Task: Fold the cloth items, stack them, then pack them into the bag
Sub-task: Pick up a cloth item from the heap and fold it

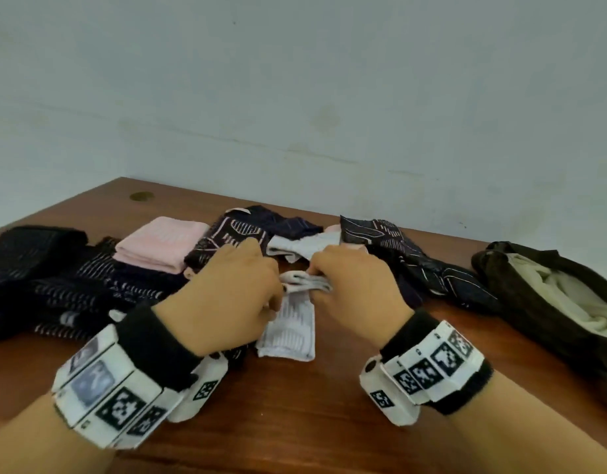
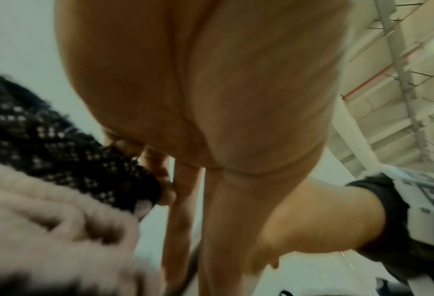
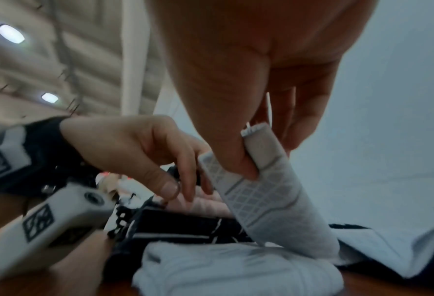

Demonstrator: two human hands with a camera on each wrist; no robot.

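A white-grey patterned sock [image 1: 290,331] lies in the middle of the brown table [image 1: 295,422], its far end folded up. My right hand [image 1: 317,285] pinches that raised end; in the right wrist view the thumb [image 3: 246,166] presses the sock [image 3: 274,200] against the fingers behind it. My left hand [image 1: 278,292] sits at the sock's left edge, fingers pointing down and touching it, thumb [image 3: 170,188] apart. A folded pink cloth [image 1: 161,246] lies behind the left hand. The dark bag [image 1: 521,302] with pale lining stands open at the right.
Dark patterned socks [image 1: 72,282] are heaped at the left and more lie behind the hands [image 1: 408,254], with another white sock [image 1: 305,248] between them. A pale wall [image 1: 329,97] rises behind the table. Bare wood shows at the near edge.
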